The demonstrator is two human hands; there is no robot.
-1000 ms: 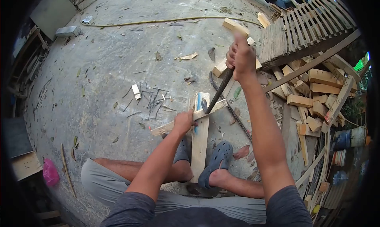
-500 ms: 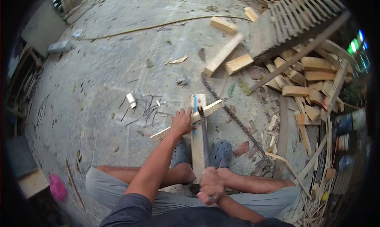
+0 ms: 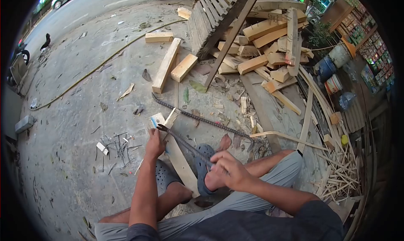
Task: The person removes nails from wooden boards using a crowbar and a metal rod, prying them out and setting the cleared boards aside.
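Bar slants from R hand up to wood strip, its forked tip just beside L hand; the strip lies across the far end of a board that sits on the ground btwn L shoe & R shoe. L hand is closed on the strip, fingers bent, w/ the far end of the wood sticking out past it. R hand is half curled at the bar's near end; it's a bit blurred, so hard to say how tight the grip is. Main risk, I'd say: tip skids off the wood & hits the L fingers, b/c they're so close & a shallow bite would let it go. Slack R grip cd also let the bar twist or kick back twd R shoe. Board cd slide or tip too if shoved sideways, as no clamp shows on it. Nails scattered left of L hand are another worry: a slip that way might jab it.
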